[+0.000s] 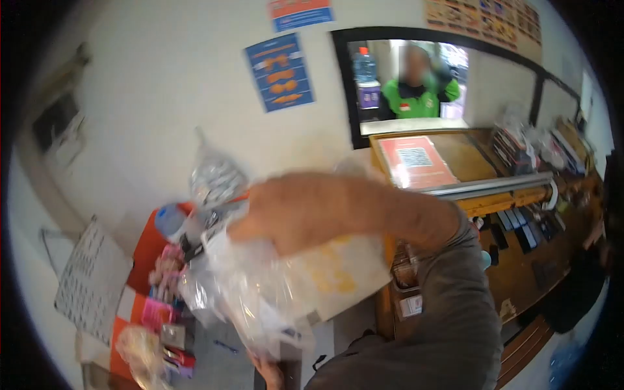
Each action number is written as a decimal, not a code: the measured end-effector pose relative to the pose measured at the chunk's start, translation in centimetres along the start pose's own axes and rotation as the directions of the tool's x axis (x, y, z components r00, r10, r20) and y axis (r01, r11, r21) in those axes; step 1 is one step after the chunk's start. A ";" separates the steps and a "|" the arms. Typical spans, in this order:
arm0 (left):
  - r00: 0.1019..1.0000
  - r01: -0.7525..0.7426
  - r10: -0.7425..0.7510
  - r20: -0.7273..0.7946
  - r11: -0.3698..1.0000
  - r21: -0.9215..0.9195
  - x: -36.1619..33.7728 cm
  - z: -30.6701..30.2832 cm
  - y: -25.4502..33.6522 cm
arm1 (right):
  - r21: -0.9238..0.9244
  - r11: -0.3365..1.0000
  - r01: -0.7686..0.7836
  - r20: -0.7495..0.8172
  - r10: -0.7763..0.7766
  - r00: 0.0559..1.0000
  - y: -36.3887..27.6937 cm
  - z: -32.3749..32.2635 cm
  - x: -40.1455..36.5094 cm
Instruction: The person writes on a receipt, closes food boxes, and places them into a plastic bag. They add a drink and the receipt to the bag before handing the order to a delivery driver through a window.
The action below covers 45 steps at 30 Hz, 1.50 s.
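Observation:
A clear plastic bag with something white inside hangs in front of me over the table. Blurred by motion, my right hand reaches across from the right in a grey sleeve, its fingers closed at the bag's upper end. Low in the view, my left hand grips the bag's bottom edge; most of it is cut off by the frame. Behind the bag lies a pale sheet with yellow marks, partly hidden by my right forearm. The bag's contents cannot be made out clearly.
A red-orange table at left bears pink items, a blue-lidded container and a pen. A wooden counter with several phones stands right. Beyond the window, a person in a green jacket stands. A whiteboard leans left.

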State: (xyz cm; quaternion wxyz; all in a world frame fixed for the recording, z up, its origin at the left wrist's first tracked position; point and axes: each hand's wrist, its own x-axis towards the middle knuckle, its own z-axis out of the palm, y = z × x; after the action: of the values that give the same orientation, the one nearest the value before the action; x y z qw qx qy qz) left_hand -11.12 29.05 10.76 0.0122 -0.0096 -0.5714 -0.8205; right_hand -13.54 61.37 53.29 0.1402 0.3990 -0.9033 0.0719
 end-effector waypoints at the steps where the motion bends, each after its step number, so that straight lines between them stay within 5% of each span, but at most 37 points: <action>1: 0.996 0.052 -0.058 0.071 0.996 0.076 1.1 4.0 1.0 | -0.031 0.999 -0.045 -0.110 0.041 0.993 3.4 -1.8 -2.8; 4: 0.966 0.120 -0.157 0.203 0.976 0.184 3.3 10.7 0.4 | -0.096 0.971 -0.217 -0.329 0.175 0.928 11.3 -5.9 -11.2; 6: 0.928 0.135 -0.236 0.289 0.935 0.327 4.4 12.8 -1.4 | -0.213 0.867 -0.452 -0.301 0.382 0.874 15.4 -8.0 -16.2; 7: 0.895 0.338 -0.375 0.243 0.924 0.178 5.2 12.4 -2.6 | -0.200 0.806 -0.557 -0.310 0.487 0.816 17.1 -8.6 -18.7; 10: 0.869 0.365 -0.437 0.233 0.883 0.294 5.6 13.5 -3.6 | -0.099 0.554 -0.827 -0.344 0.761 0.551 21.1 -9.7 -25.1; 14: 0.817 0.467 -0.567 0.104 0.756 0.459 6.3 14.9 -2.9 | -0.024 0.462 -0.887 -0.316 0.838 0.445 27.2 -9.7 -32.7; 17: 0.847 0.276 -0.473 0.244 0.783 0.558 7.0 10.4 -5.3 | -0.067 0.344 -0.936 -0.373 0.862 0.344 31.6 -8.5 -38.1; 19: 0.743 0.625 -0.668 -0.036 0.674 0.395 7.4 9.5 -5.3 | -0.050 0.253 -0.966 -0.401 0.881 0.251 31.4 -8.0 -39.4; 21: 0.722 0.644 -0.691 -0.024 0.660 0.387 7.4 7.2 -6.4 | -0.003 0.175 -0.985 -0.383 0.909 0.163 34.6 -7.4 -41.2; 23: 0.691 0.680 -0.722 -0.028 0.636 0.365 8.0 3.3 -7.5 | 0.007 0.206 -0.979 -0.473 0.863 0.178 35.8 -6.9 -43.0; 25: 0.639 0.394 -0.746 0.188 0.527 0.753 9.4 0.4 -8.6 | -0.020 0.257 -0.966 -0.529 0.817 0.229 39.5 -5.8 -45.4; 26: 0.637 0.386 -0.747 0.189 0.522 0.761 9.5 0.8 -8.5 | -0.072 0.313 -0.947 -0.598 0.747 0.292 40.6 -5.5 -46.4; 28: 0.579 0.661 -0.799 0.160 0.575 0.481 9.5 1.4 -8.1 | -0.035 0.290 -0.956 -0.636 0.732 0.245 40.3 -5.2 -47.1; 29: 0.582 0.657 -0.798 0.158 0.575 0.487 9.7 2.8 -8.0 | -0.042 0.304 -0.952 -0.570 0.775 0.273 40.0 -5.3 -47.3; 34: 0.535 0.660 -0.805 -0.256 0.209 0.722 9.2 10.6 -8.1 | 0.002 0.389 -0.921 -0.469 0.814 0.343 38.4 -5.0 -47.8; 36: 0.539 0.641 -0.811 -0.228 0.219 0.736 8.8 9.3 -8.8 | -0.091 0.156 -0.984 -0.427 0.886 0.180 35.0 -5.4 -46.7; 40: 0.531 0.527 -0.842 -0.090 0.245 0.814 7.7 5.8 -8.5 | -0.286 0.140 -0.948 -0.664 0.685 0.301 30.8 -4.3 -46.5; 43: 0.547 0.429 -0.834 0.074 0.355 0.831 6.0 1.6 -7.7 | -0.270 0.260 -0.927 -0.595 0.712 0.373 21.2 -7.2 -43.8; 45: 0.544 0.418 -0.833 0.099 0.372 0.829 4.5 -0.8 -7.4 | -0.114 0.626 -0.772 -0.618 0.563 0.548 12.4 -8.6 -40.2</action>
State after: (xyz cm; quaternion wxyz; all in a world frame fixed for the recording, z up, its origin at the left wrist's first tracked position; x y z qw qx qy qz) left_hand -15.83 30.79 3.69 -0.4641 0.0090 -0.7791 -0.4213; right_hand 4.79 99.92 48.80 0.4156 -0.0546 -0.9063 0.0537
